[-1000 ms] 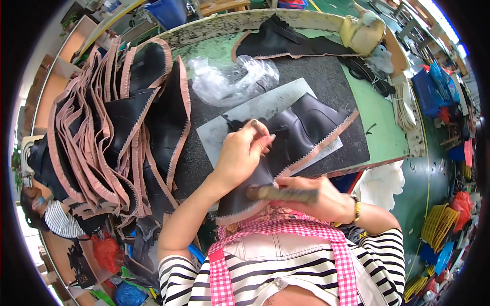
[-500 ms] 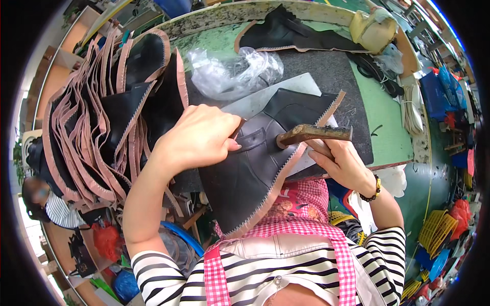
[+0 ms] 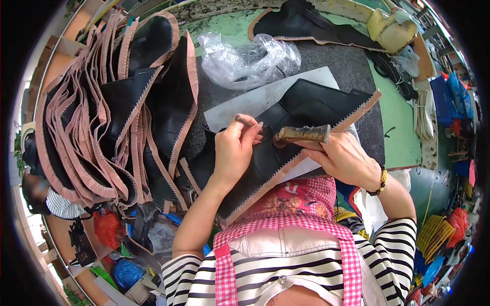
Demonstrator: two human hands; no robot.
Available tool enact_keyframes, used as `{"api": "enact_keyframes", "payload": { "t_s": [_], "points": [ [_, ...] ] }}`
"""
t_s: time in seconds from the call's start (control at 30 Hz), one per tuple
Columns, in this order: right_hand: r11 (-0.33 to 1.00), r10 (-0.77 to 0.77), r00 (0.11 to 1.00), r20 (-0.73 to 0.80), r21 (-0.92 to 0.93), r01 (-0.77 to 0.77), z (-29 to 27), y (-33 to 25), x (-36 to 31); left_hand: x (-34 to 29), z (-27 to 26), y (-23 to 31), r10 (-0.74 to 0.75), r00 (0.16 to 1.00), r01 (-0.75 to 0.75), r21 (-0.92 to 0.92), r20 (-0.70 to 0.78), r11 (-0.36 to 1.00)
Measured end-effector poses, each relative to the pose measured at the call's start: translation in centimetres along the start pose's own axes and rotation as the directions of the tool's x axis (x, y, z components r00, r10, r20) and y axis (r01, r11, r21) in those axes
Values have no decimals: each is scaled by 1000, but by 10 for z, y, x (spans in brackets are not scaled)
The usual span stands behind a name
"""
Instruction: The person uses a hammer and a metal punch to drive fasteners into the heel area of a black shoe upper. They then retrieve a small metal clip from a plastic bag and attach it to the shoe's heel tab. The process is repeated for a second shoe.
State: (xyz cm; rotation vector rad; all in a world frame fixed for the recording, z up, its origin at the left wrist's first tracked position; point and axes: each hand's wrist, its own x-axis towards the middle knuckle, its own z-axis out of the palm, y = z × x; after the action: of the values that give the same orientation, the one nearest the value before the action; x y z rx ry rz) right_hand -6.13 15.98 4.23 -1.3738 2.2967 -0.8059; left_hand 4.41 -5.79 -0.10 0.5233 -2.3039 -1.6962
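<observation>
A black leather shoe upper (image 3: 311, 104) with a pinkish, zigzag-cut edge lies across a pale flat board (image 3: 229, 109), its near part hanging over the table's front edge. Above the leather, my left hand (image 3: 232, 155) is closed in a pinch round a short brown rod (image 3: 246, 120); its lower end is hidden. My right hand (image 3: 347, 155) grips a hammer by the handle. The worn brown hammer head (image 3: 303, 134) is just over the upper, beside my left hand; I cannot tell whether it touches the leather.
To the left hangs a thick stack of similar black uppers (image 3: 122, 104). Beyond the board lie a crumpled clear plastic bag (image 3: 245, 61) and another black upper (image 3: 306, 25). A yellowish block (image 3: 390, 33) stands at the far right corner, near a white bundle (image 3: 423, 115).
My left hand has turned upright, with the rod showing above its fingers. The upper lies flatter and farther right. My right hand still holds the hammer. The whole view has shifted somewhat.
</observation>
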Motion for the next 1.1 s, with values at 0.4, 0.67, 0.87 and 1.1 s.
{"api": "enact_keyframes", "payload": {
  "t_s": [0.4,0.67,0.87,1.1],
  "points": [
    [997,73,997,32,22,-73,-5,0,0,0,0,2,15,1000,-15,7,5,1000],
    [953,-301,893,-334,-78,292,-66,-57,18,3,1,0,394,913,-398,456,109,796],
    [998,26,1000,2,-52,-26,-28,-21,17,-1,2,0,82,997,-82,86,3,993],
    [993,110,990,90,-57,-105,-12,-10,13,2,2,1,10,1000,-11,-18,-7,1000]
  ]
}}
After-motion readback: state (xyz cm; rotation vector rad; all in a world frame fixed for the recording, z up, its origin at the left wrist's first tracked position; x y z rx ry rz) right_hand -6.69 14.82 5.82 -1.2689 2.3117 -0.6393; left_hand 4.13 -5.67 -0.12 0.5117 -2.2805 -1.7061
